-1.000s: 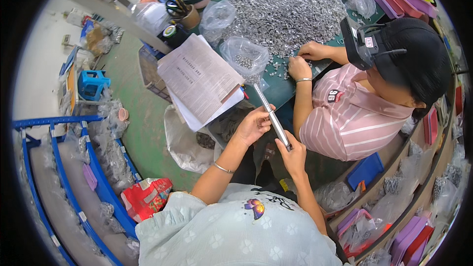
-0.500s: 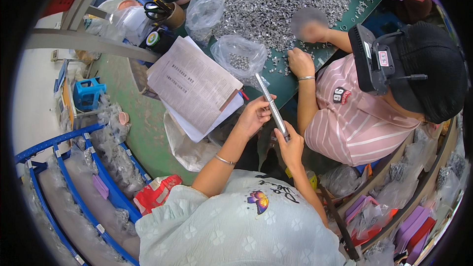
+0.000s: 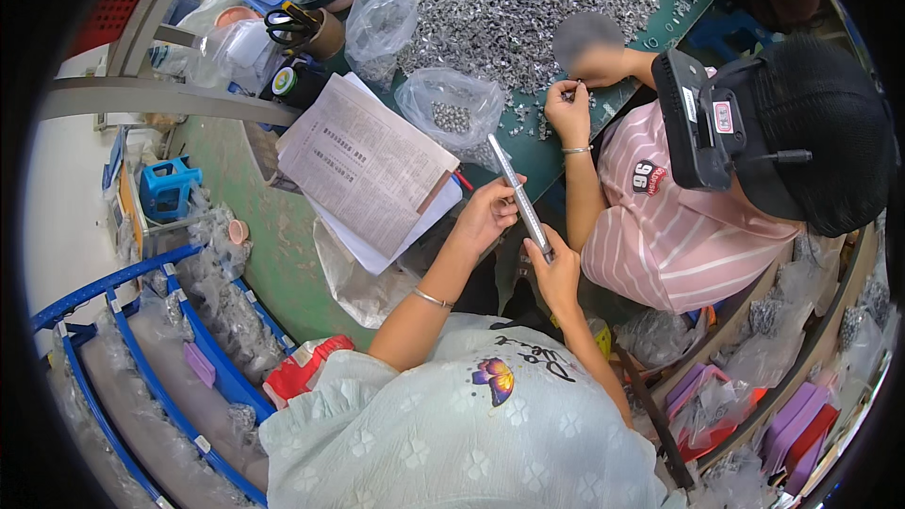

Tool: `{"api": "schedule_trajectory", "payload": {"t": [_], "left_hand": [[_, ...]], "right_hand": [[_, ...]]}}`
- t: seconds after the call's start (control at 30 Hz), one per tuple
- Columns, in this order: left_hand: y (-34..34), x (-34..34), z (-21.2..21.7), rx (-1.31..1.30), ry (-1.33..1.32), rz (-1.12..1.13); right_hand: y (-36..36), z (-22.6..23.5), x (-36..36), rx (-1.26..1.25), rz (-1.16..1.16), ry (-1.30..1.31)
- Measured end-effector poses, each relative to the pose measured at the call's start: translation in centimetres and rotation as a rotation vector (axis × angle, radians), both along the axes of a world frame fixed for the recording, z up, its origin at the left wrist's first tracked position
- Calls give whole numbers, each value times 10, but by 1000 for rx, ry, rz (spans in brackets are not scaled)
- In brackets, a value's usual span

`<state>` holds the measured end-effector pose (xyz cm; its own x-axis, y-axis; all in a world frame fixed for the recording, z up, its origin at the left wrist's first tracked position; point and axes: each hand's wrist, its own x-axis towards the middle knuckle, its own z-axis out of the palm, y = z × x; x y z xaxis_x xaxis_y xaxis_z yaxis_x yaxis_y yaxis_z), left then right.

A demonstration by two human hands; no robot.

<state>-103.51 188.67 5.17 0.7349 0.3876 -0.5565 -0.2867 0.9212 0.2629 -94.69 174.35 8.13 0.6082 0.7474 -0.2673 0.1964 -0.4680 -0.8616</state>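
Observation:
A long thin metal rod (image 3: 517, 192) slants between my two hands just off the green table's (image 3: 556, 155) near edge. My left hand (image 3: 485, 212) pinches it at the middle. My right hand (image 3: 556, 269) grips its lower end. Above the rod's top end lies an open clear bag (image 3: 452, 113) of small metal parts, and beyond it a large heap of small silvery parts (image 3: 528, 0) covers the table. A stack of printed papers (image 3: 368, 165) lies left of my left hand.
A co-worker in a pink striped shirt (image 3: 679, 236) and black cap sits right of me, hands (image 3: 570, 108) at the heap. A scissors holder (image 3: 311, 33), tape rolls and bags stand at the table's left. Blue racks (image 3: 141, 358) curve at lower left. Purple trays (image 3: 792, 424) sit lower right.
My hands hold the rod as before. The view has shifted, so the table and co-worker sit higher and more to the right in the picture. The co-worker's hands have moved over the parts.

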Motion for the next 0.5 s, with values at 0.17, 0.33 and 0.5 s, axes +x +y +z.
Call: {"api": "schedule_trajectory", "payload": {"t": [0.17, 0.33, 0.5], "left_hand": [[-1, 4, 10, 15, 29, -21], [-1, 5, 12, 33, 29, -61], [-1, 6, 12, 42, 45, -74]], "right_hand": [[-2, 2, 0, -17, -12, 2], [-6, 1, 1, -25, -19, 12], [-5, 9, 2, -52, -14, 6]]}}
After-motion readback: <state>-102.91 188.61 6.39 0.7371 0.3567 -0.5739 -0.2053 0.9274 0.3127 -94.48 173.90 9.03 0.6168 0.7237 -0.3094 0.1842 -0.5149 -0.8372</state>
